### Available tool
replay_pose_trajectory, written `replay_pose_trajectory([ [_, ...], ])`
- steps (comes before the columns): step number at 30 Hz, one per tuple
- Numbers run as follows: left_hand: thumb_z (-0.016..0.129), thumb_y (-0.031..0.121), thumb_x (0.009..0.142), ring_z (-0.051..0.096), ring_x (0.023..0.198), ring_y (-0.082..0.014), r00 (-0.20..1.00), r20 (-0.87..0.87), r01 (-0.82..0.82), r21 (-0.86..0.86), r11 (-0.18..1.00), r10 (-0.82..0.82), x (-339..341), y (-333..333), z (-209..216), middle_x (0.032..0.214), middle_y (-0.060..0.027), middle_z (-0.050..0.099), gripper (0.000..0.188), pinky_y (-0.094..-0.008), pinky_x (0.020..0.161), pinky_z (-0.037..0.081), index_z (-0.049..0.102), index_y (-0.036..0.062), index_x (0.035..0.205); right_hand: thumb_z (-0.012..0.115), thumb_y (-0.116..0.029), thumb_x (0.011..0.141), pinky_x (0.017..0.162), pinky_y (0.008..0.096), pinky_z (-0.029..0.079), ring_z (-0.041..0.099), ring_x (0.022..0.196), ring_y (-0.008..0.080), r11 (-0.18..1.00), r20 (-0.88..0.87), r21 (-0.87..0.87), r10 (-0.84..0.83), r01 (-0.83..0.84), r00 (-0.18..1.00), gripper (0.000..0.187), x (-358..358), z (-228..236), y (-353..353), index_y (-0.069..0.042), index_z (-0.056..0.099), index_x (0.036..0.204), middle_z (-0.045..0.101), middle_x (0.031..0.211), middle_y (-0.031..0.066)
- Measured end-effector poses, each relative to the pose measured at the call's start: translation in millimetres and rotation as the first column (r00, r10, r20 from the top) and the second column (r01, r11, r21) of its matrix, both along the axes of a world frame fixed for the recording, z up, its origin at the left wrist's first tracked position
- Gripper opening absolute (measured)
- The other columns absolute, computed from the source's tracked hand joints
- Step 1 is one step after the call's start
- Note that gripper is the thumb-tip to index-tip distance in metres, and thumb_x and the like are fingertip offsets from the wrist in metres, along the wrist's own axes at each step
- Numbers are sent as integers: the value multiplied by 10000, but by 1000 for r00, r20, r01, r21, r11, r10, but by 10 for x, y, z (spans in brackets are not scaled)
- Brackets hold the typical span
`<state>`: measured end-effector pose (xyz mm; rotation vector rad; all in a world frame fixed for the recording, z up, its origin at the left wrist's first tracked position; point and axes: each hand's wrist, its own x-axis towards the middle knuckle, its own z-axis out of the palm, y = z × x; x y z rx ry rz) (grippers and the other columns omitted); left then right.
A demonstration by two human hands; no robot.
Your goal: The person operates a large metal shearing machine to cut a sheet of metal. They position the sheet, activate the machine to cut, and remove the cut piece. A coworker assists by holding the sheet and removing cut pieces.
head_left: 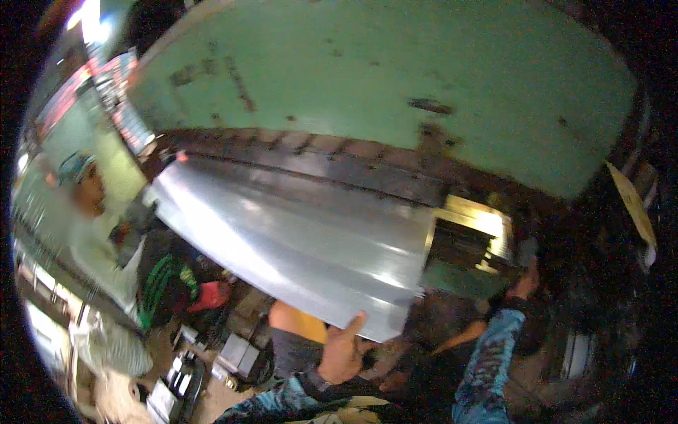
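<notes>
A long, shiny metal sheet with lengthwise bends reaches from the far left to just in front of me. My left hand is closed on its near lower corner, with the thumb laid over the top face. At the right, my right hand is raised beside a yellow metal bracket on the machine. Its fingers blur into the dark, so I cannot make out whether they hold anything. Behind the sheet runs the dark tooling bar of a big green press.
A co-worker in a cap and light sleeves stands at the sheet's far left end. Below the sheet are a coiled green hose, a red object, a grey metal box and a pale sack.
</notes>
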<state>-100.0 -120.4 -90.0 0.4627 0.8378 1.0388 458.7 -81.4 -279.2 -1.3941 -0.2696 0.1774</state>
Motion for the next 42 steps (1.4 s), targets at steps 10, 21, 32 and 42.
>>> replay_pose_trajectory([
  [10,629,170,1015,686,1106,-353,998,63,7,91,996,-13,26,30,229,1302,-151,608,466,-557,821,645,425,45,1414,746,-468,923,703,338,491,595,799,169,991,-139,55,-114,122,984,505,-553,529,0,-51,713,1206,682,989,42],
  [21,648,116,978,717,899,-242,996,-12,-82,156,984,85,91,42,412,1112,-89,666,369,-390,706,623,511,64,1317,770,-541,880,665,349,464,561,809,171,986,-132,150,-54,74,990,458,-729,732,5,-110,671,995,624,928,19],
  [32,645,225,991,724,852,-303,996,4,-86,300,950,89,87,260,682,1019,-137,688,296,-415,755,611,593,-1,1175,737,-517,916,773,418,515,609,929,220,999,134,18,-37,35,990,486,-380,263,37,-74,684,1110,652,1038,101],
  [42,732,370,937,511,1348,-328,463,-85,465,871,-160,882,-494,363,826,1348,-192,593,520,-587,1068,435,572,85,1341,742,-448,938,820,391,531,645,1016,241,994,-173,-19,-113,112,978,519,-541,590,-7,-18,702,1226,682,1206,102],
])
